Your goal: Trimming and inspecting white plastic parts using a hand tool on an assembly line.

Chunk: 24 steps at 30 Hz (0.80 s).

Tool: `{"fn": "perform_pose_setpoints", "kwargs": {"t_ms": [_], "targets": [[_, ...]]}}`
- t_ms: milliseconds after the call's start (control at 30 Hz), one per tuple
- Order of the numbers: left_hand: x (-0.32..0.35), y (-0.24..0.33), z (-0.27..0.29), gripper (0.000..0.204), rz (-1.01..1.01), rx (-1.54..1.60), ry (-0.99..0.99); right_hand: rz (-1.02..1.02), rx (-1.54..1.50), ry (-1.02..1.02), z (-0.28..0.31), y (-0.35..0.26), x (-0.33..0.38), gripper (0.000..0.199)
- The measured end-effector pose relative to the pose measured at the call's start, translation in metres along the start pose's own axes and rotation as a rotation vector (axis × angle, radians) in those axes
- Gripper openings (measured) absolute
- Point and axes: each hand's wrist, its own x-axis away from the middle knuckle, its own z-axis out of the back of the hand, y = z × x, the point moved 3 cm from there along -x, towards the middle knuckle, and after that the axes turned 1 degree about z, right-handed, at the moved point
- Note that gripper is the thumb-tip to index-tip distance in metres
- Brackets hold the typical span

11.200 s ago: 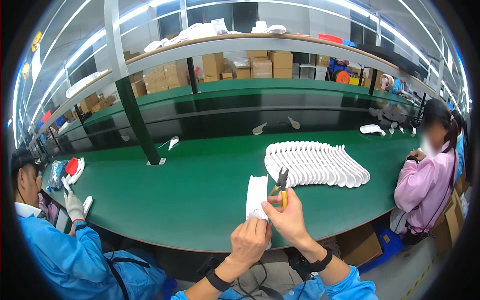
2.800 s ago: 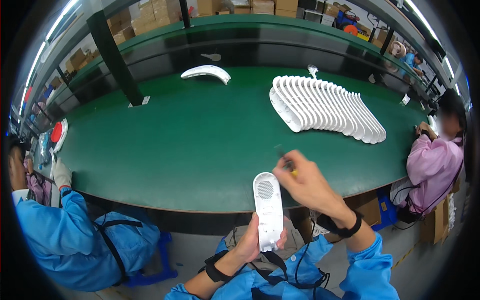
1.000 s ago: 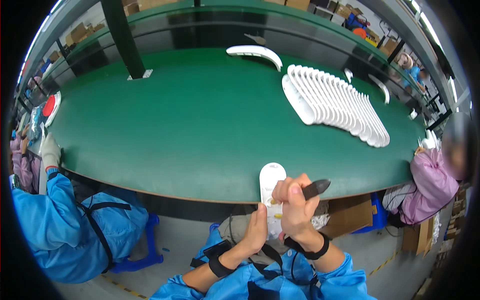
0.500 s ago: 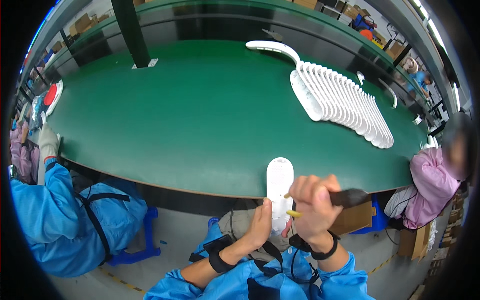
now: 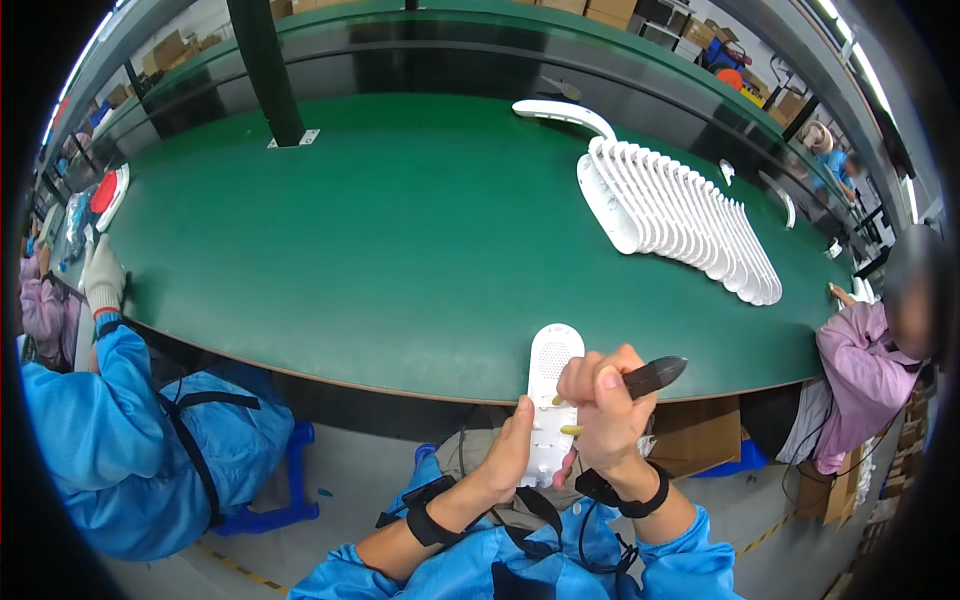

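Note:
A long, round-ended white plastic shell (image 5: 550, 445) lies partly over the table's near edge, its far end dotted with small holes. My left hand (image 5: 508, 455) is closed around its near part, thumb along the left side and a fingertip showing at the right. Just right of the shell, my right hand (image 5: 600, 400) makes a fist on a dark-handled tool (image 5: 657, 376), whose tapered end sticks out to the right. Two small yellow bits show on the fist's left side, near the shell; whether they belong to the tool or cover fingertips is unclear.
A green table (image 5: 350, 240) spreads ahead. A row of nested white shells (image 5: 690, 220) lies at its right, a curved white strip (image 5: 565, 113) behind. A dark post (image 5: 265, 75) rises at the far left. People in blue (image 5: 130, 440) and pink (image 5: 865, 380) sit either side.
The view has tilted slightly. My right fist has shifted a little left and the dark handle now points more upward. The shell's holes and ridges show more clearly; my left hand keeps its hold.

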Motion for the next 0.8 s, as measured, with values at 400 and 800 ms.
{"fn": "perform_pose_setpoints", "kwargs": {"t_ms": [400,800], "targets": [[0.000,0.004,0.003,0.059,0.053,-0.014,0.025,-0.139,0.306,-0.146,-0.013,0.015,-0.024,0.017],[0.003,0.004,-0.005,0.063,0.145,0.174,-0.004,-0.091,0.751,-0.172,-0.044,0.019,-0.062,0.019]]}}
